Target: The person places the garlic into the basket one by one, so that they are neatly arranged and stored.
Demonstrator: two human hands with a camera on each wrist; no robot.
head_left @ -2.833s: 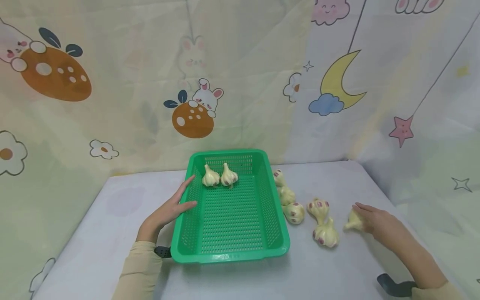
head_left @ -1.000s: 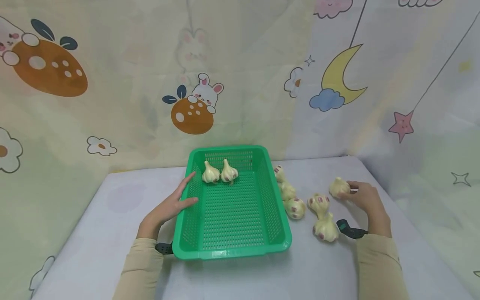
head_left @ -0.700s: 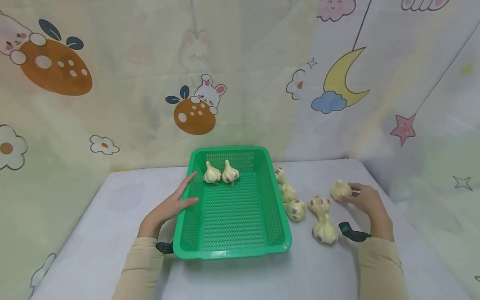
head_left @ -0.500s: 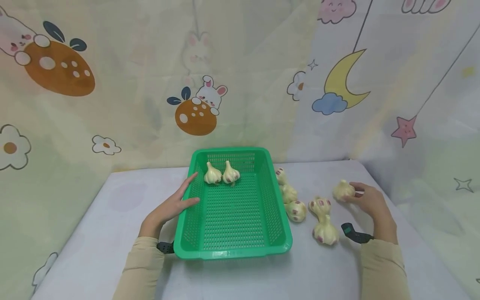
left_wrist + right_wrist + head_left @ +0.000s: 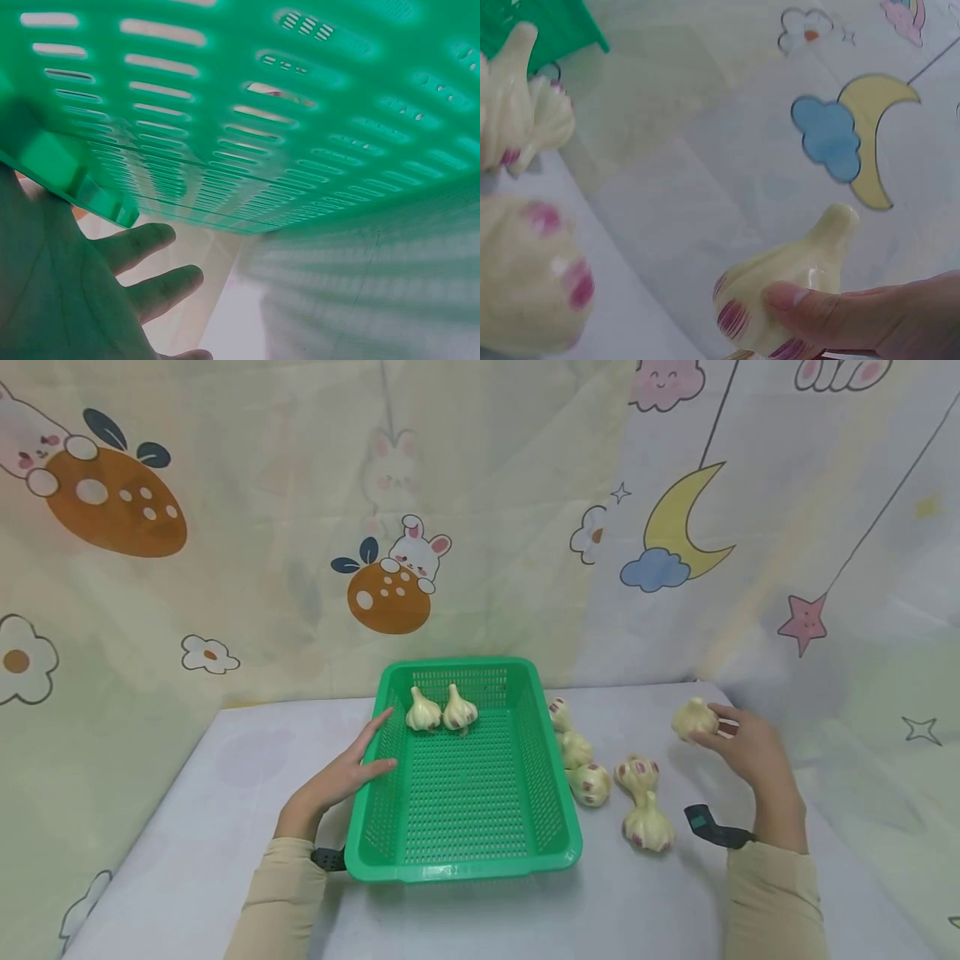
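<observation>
My right hand point(image 5: 753, 745) pinches a garlic bulb point(image 5: 694, 718) near the table's far right, its neck pointing up. In the right wrist view, the thumb point(image 5: 840, 311) presses on the purple-streaked bulb point(image 5: 780, 289); the other fingers are mostly hidden. My left hand point(image 5: 333, 781) rests on the left rim of a green plastic basket point(image 5: 461, 870), its thumb over the rim. Seen in the left wrist view, the left fingers point(image 5: 161, 289) extend straight beside the slotted basket wall point(image 5: 225, 161). Two garlic bulbs point(image 5: 424, 712) stand in the basket's far left corner.
Right of the basket, a row of garlic bulbs point(image 5: 589, 785) lies against its wall. Two more bulbs, one farther point(image 5: 637, 775) and one nearer point(image 5: 648, 827), lie between that row and my right arm. A printed cloth wall point(image 5: 495, 552) hangs behind the white table point(image 5: 247, 760).
My right hand took hold of the bulb at the right and moved it toward the table's far side, then slightly right. The left hand and basket have stayed in place.
</observation>
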